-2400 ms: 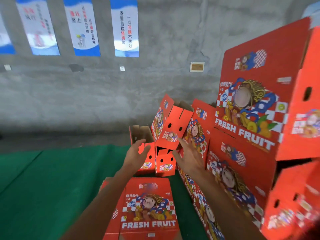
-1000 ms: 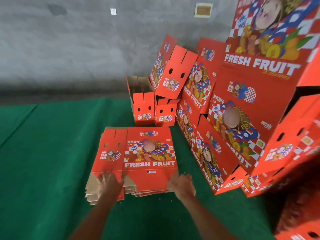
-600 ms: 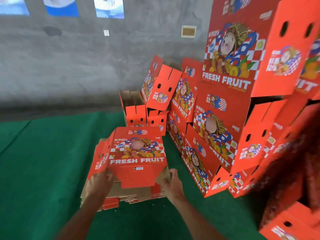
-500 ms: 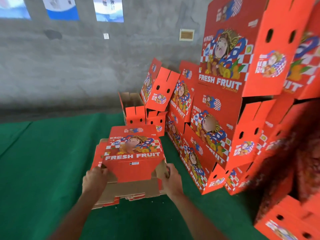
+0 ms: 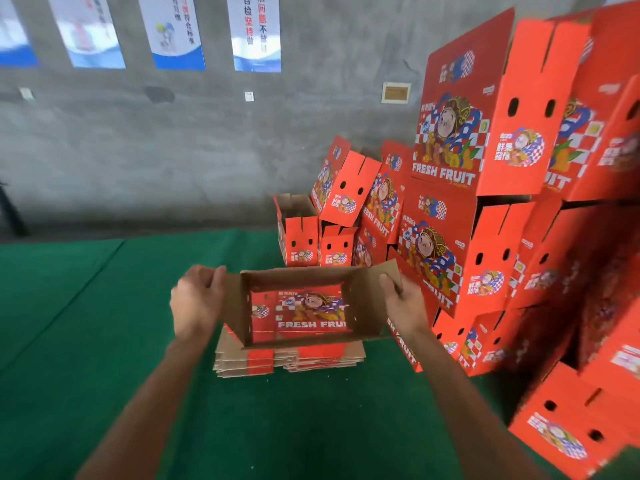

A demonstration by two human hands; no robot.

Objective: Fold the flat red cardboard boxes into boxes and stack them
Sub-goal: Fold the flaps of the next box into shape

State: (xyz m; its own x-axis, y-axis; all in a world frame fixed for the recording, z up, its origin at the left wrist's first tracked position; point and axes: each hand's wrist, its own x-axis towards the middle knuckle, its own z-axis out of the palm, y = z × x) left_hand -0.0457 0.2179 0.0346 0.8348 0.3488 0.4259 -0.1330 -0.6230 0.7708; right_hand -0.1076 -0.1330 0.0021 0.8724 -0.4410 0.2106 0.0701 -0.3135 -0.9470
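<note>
I hold one cardboard box (image 5: 363,306) opened into a brown tube above the floor, and I look straight through it. My left hand (image 5: 195,299) grips its left side with curled fingers. My right hand (image 5: 401,303) grips its right flap, thumb on top. Through the tube shows the red printed top of the pile of flat boxes (image 5: 291,356), which lies on the green mat below. A stack of folded red boxes (image 5: 481,161) rises at the right.
Green mat (image 5: 104,341) covers the floor to the left and front. Smaller folded boxes (image 5: 301,237) stand and lean against the grey wall (image 5: 173,140) behind the pile. More red boxes (image 5: 561,431) lie at the lower right. Posters hang high on the wall.
Both hands took the top flat box off the pile, lifted it and pulled it open into a tube. The view tilted up and the pile stayed on the mat.
</note>
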